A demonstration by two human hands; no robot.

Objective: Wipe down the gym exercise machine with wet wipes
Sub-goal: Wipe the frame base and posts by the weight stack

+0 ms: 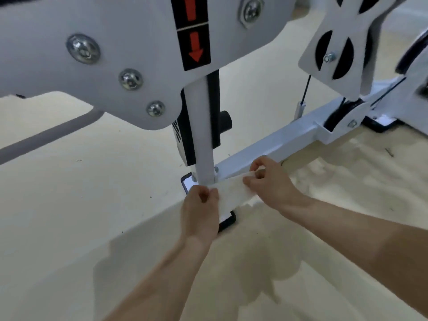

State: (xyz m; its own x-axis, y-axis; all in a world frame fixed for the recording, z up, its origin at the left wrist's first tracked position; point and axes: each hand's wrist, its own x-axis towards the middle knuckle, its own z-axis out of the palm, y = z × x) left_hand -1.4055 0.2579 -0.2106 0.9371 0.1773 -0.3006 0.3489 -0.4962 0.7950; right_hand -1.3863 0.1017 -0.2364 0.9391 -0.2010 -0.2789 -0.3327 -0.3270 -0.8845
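Pinching a white wipe [231, 189] between our left hand [201, 213] and right hand [268, 179], we hold it stretched at the foot of the machine's upright post [203, 144], above the floor [69, 193].

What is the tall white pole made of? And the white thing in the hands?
The pole looks like metal painted smooth white: straight hard edges, a shiny bolt at its foot. The white thing is a wipe, probably thin soft cloth or paper: it bends and creases between the left hand and right hand.
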